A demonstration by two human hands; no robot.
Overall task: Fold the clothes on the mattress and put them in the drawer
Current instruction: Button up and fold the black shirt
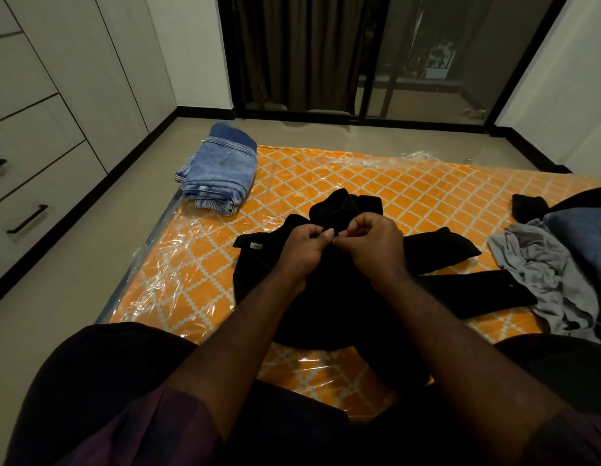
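Nearest, two bare forearms [225, 348] reach out of dark purple sleeves [151, 425], and the left hand [302, 247] and right hand [369, 245], knuckles almost touching, each pinch the black garment [440, 243] with curled fingers near its collar. That one black garment lies spread on the orange diamond-patterned mattress [410, 183], which is wrapped in clear plastic and laid on the grey floor [90, 270]. One folded stack of blue denim [218, 176] sits at the mattress's far left corner, and one crumpled grey garment [541, 264] lies at its right edge. Left of the mattress stand pale cabinets with two black-handled drawers [40, 196], both closed, and a dark curtain [299, 52] hangs at the glass door [427, 62] ahead.
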